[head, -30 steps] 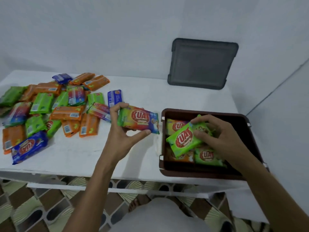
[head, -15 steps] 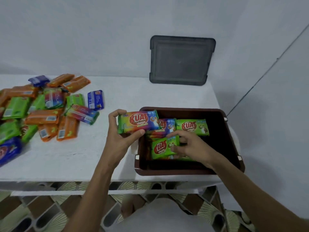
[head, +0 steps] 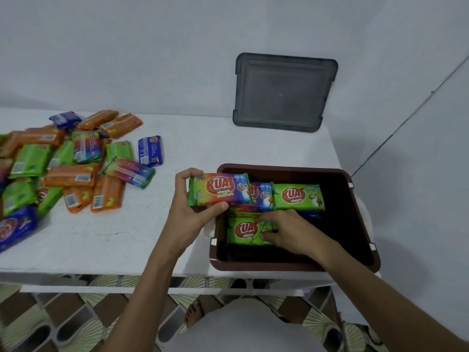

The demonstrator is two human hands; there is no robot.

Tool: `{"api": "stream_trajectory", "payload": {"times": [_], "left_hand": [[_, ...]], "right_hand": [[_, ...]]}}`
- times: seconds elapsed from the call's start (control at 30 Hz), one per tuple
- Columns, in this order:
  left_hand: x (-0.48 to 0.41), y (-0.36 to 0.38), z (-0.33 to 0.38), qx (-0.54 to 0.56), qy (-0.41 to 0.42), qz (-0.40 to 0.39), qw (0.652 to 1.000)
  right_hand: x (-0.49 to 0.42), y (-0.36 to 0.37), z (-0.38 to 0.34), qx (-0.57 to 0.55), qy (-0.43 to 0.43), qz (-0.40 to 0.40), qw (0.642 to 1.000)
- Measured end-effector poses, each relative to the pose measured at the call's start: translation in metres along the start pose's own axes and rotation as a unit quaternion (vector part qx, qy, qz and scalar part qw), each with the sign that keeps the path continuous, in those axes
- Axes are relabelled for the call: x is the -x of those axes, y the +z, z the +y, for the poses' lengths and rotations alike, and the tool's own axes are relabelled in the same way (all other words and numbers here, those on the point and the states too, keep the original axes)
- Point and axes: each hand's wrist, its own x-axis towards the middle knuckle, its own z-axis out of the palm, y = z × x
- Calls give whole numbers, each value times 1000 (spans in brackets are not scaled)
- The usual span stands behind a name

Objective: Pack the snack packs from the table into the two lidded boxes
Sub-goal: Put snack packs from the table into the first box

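A brown open box [head: 360,219] stands at the table's right front corner with several snack packs inside. My left hand [head: 187,214] grips a rainbow-coloured snack pack [head: 218,190] over the box's left rim. My right hand [head: 286,231] reaches into the box and its fingers rest on a green snack pack [head: 243,231] lying at the front left. Another green pack [head: 298,196] and a purple pack [head: 260,195] lie behind it. A pile of loose snack packs [head: 71,163], orange, green and blue, covers the table's left side.
A dark grey lid [head: 284,92] leans against the wall at the back right of the white table [head: 190,153]. A blue pack [head: 150,151] lies apart from the pile. The table's front edge runs just below the box. Patterned floor tiles show beneath.
My right hand has set the green pack down at the box's front left. My left hand has carried the rainbow pack right, from over the table to the box's left rim.
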Motion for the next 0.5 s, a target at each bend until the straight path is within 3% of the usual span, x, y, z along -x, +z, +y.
{"api": "stream_trajectory", "payload": {"times": [0.1,0.17,0.23,0.3,0.37,0.5], "left_hand": [[2,1,5,-1,-4,-15,1000],[2,2,8,-1,-4,-37,999],[1,4,10,-7,-4,-61,998],[1,8,12,-7,-4,-79,997],[0,14,13,0,-6,-96,995],[-4,24,13,-50,13,-120,991]], "right_hand": [[11,-17,-1,20,-22,-37,999],[16,-30,-5,-4,-29,7,1000],[21,-40,-13,-130,-23,89,987],[27,-46,-25,-350,-32,131,927],[32,-47,-32,-499,-47,103,859],[35,-44,-24,-540,-53,84,835]]}}
